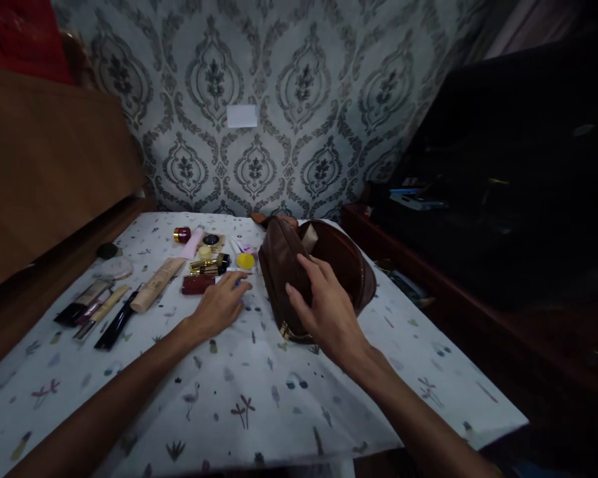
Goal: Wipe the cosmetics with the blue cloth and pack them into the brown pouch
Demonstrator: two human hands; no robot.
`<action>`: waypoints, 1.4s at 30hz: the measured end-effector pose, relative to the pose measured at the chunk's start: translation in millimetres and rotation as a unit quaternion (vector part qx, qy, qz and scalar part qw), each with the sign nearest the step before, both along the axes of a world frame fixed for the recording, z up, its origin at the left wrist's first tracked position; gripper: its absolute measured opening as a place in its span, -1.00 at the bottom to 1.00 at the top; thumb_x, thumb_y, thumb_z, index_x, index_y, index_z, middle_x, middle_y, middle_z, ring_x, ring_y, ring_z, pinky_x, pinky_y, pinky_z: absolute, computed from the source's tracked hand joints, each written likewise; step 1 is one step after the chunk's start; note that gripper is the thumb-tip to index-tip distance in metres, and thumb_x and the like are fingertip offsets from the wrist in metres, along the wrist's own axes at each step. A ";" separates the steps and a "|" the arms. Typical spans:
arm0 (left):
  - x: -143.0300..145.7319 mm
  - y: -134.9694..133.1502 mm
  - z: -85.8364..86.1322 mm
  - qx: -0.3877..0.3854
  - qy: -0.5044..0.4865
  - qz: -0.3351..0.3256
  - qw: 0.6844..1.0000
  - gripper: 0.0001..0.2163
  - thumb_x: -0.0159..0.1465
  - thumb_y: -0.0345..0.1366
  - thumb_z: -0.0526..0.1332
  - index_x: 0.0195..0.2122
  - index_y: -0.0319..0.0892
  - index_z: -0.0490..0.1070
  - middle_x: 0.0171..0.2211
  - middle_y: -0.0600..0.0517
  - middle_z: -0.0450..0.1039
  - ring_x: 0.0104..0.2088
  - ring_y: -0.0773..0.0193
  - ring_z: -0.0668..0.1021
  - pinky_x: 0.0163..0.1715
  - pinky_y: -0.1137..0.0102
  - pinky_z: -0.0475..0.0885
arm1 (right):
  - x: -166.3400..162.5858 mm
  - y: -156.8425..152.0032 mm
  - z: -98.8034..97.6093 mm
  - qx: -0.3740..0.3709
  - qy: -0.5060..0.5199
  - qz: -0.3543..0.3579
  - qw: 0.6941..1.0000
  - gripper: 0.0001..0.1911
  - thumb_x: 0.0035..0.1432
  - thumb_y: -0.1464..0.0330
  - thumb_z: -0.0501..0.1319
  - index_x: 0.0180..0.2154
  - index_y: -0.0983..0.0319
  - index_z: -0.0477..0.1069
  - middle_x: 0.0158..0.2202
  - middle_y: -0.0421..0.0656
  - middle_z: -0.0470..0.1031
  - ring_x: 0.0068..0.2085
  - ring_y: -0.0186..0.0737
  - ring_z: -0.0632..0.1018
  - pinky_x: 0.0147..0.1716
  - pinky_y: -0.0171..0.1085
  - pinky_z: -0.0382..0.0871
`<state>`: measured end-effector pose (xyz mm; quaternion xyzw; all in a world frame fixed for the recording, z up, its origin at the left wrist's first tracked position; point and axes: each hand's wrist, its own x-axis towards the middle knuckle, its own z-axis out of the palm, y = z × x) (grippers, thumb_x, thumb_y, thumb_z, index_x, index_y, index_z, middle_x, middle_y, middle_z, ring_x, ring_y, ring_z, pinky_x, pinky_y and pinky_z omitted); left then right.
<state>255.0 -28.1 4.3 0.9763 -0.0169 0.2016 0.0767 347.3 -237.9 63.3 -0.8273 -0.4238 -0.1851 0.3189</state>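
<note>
A brown zippered pouch [284, 279] stands on the table with its top gaping and a pale item [309, 238] showing inside. My right hand [331, 309] is over the pouch's near side, thumb and fingers apart; it appears to touch the brown material without gripping it. To the left of the pouch, my left hand [219, 305] is low over the table with its fingers curled together. A small blue bit [238, 283] shows at those fingers, too little to name. Beside this hand lie a dark red case [198, 285], gold-and-black tubes [209, 265] and a yellow round container [245, 261].
More cosmetics lie to the left: a beige squeeze tube [157, 285], a black tube [118, 322], a round compact [116, 268] and a red jar [182, 234]. A patterned white cloth [219, 411] covers the table. Brown furniture [54, 166] borders the left; patterned wallpaper stands behind.
</note>
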 end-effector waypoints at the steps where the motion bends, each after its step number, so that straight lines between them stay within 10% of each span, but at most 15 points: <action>1: -2.0 9.1 -1.7 0.004 0.004 0.024 1.000 -0.68 0.19 -0.52 0.08 -0.05 -0.14 0.38 0.08 -0.14 0.36 0.09 0.02 0.41 -0.17 0.18 0.55 | -2.5 4.3 -4.6 0.003 -0.034 -0.010 0.999 -0.48 0.26 0.30 0.13 0.21 0.35 0.25 0.23 0.22 0.27 0.23 0.16 0.36 0.12 0.10 0.37; 8: -1.6 45.0 -7.5 -0.012 -0.028 0.109 0.994 -0.78 0.24 -0.47 0.11 -0.12 -0.15 0.42 -0.07 -0.10 0.44 0.00 0.05 0.46 -0.06 0.17 0.47 | -37.2 31.4 -39.5 0.035 -0.151 0.115 0.981 -0.67 0.25 0.52 0.05 0.01 0.27 0.39 0.27 0.14 0.23 0.38 0.06 0.13 0.27 0.20 0.13; 12: 17.5 41.0 -2.7 0.001 -0.009 0.108 0.994 -0.72 0.26 -0.45 0.10 -0.02 -0.16 0.41 -0.04 -0.11 0.41 0.02 0.04 0.44 -0.02 0.18 0.45 | -44.8 64.4 -67.9 0.013 -0.040 0.209 0.977 -0.72 0.23 0.51 0.07 -0.06 0.26 0.44 0.14 0.11 0.38 0.27 0.00 0.30 0.22 0.08 0.27; 18: 59.7 33.0 8.8 0.082 0.050 0.089 0.991 -0.56 0.34 -0.40 0.05 0.24 -0.01 0.25 0.18 -0.16 0.26 0.15 -0.04 0.34 -0.09 0.17 0.48 | -21.9 98.2 -101.6 0.025 0.202 0.157 0.966 -0.78 0.13 0.56 0.14 -0.20 0.25 0.46 -0.08 -0.01 0.46 0.00 -0.11 0.46 0.06 -0.07 0.37; 42: 75.6 32.3 18.9 0.110 0.110 0.197 0.968 -0.64 0.41 -0.22 0.00 0.15 -0.13 0.39 -0.06 -0.22 0.43 0.05 -0.11 0.47 -0.07 0.13 0.44 | -13.6 87.5 -103.4 -0.014 0.152 0.203 0.967 -0.85 0.12 0.56 0.15 -0.31 0.23 0.43 -0.25 -0.11 0.49 -0.11 -0.17 0.47 -0.03 -0.24 0.34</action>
